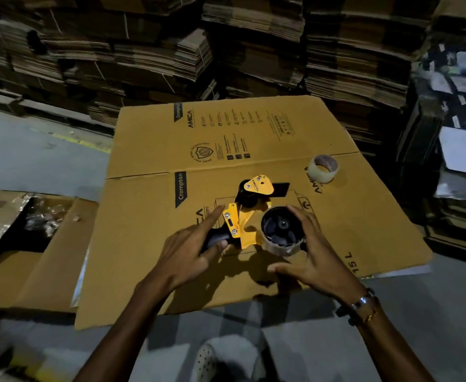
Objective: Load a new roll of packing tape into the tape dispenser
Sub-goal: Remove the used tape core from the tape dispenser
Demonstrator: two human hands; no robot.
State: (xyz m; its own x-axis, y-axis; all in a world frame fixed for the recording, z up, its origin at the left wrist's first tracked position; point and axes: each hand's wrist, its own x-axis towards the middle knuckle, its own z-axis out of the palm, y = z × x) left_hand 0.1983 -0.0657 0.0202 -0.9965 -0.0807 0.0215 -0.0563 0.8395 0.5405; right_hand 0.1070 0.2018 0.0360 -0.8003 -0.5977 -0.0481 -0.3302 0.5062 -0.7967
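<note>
Lying flat on a big flattened cardboard box [253, 139] on the floor is a yellow-and-black tape dispenser [242, 216], handle toward the person, black spool hub [281, 224] facing up. An almost spent core [282, 245] w/ a thin band of old tape seems to sit on the hub, so likely it has to come off first.

Left hand [190, 252] rests on the black handle, index finger straight along the yellow frame and thumb against the grip — prob. pinning the tool down so it won't slide. Fingers look extended, pressing more than wrapping.

Right hand [311, 252] cups the hub's right side, fingers spread and lightly bent round the core's rim, thumb low and apart; can't tell if it actually grips yet. A bracelet [361, 306] sits on that wrist.

New clear tape roll [324, 169] stands on the cardboard, up and to the right, well apart from both hands, within reach for the swap.

Left: an open carton [19, 244] w/ plastic scraps. Behind: stacks of flat cardboard [253, 45].
</note>
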